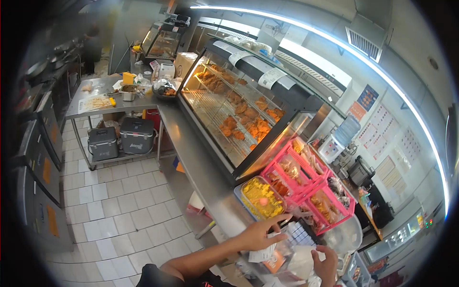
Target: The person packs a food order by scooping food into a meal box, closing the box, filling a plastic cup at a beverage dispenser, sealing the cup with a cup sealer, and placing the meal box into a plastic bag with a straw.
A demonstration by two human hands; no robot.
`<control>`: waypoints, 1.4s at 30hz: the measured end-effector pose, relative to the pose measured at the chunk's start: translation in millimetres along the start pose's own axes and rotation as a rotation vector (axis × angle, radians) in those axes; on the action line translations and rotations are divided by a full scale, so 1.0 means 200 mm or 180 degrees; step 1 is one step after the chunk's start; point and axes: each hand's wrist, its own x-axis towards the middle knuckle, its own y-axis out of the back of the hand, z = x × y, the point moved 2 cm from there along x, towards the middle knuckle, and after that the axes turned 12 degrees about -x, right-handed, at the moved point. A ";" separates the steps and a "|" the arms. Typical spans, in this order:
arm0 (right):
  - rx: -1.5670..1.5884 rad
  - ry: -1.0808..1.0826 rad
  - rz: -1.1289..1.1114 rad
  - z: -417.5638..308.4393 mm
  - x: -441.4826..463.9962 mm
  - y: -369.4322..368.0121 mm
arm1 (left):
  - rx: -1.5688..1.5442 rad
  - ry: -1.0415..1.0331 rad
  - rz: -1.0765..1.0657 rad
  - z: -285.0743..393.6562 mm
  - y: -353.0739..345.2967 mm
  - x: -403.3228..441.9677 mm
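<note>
My left hand (260,235) is over the counter, index finger stretched out and the other fingers apart and bent. Just below it lie a white printed slip (260,254) and a clear-wrapped package with an orange label (276,262). To the right, my right hand (326,265) is curved, with thumb and forefinger slightly apart; no object shows clearly in it. A whitish bag or sheet of paper (302,260) lies between the two hands. Beyond my left hand is a dark-framed thing with a blue-and-white grid (299,234).
A tub of yellow food (262,198) and pink baskets of packets (291,174) stand beyond my hands. The glass display case (234,105) holds fried food. Behind it is a water dispenser (337,141). Cool boxes (136,134) sit under the steel table (79,95).
</note>
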 end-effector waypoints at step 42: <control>0.3968 -0.0786 -0.2830 -2.25 -0.03 -0.72 | -0.0580 -0.0013 -0.1117 0.01 1.57 -0.77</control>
